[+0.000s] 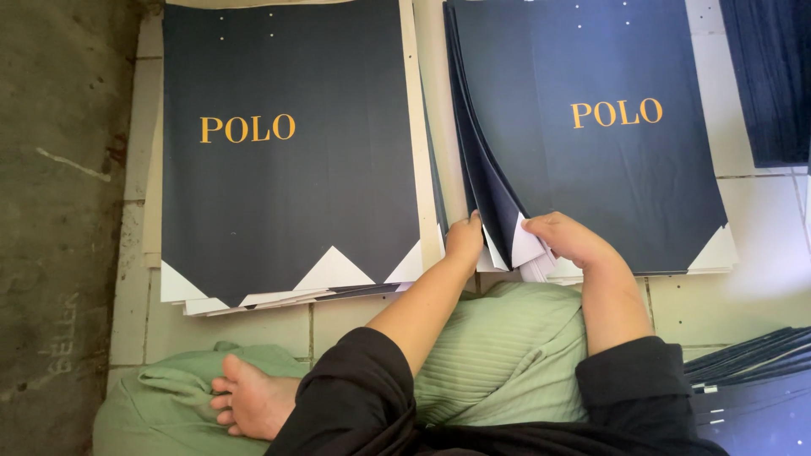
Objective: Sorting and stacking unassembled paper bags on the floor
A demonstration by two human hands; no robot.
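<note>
Bare concrete floor (59, 211) on the far left, then pale floor tiles (760, 253) under everything else. Left stack of dark navy sheets (287, 152) lies flat, gold lettering on top, white triangle cut-outs along its near edge, tan board (418, 169) showing at its right side. Near left: a bare foot (253, 401) resting on green cloth (498, 355), the person sitting on the floor in black sleeves.

Left hand (465, 241) sits at the gap between the stacks, fingers curled onto the near-left corner of the right stack of sheets (617, 152), seemingly pinching or holding back the lifted sheets; exact grip hidden by the paper. Right hand (570, 241) is at the same stack's near edge, fingers tucked in among the white sheet corners, grasping a few layers. The stack's left edge is fanned up, several sheets curling.

More dark sheets (752, 371) piled near right, dark fabric (773, 76) far right.

Risk, as a judgement: fanned sheets could slip from the left hand and flop back, or a corner could crease or tear if pulled while pinched; two sheets sticking together could come up as one.
</note>
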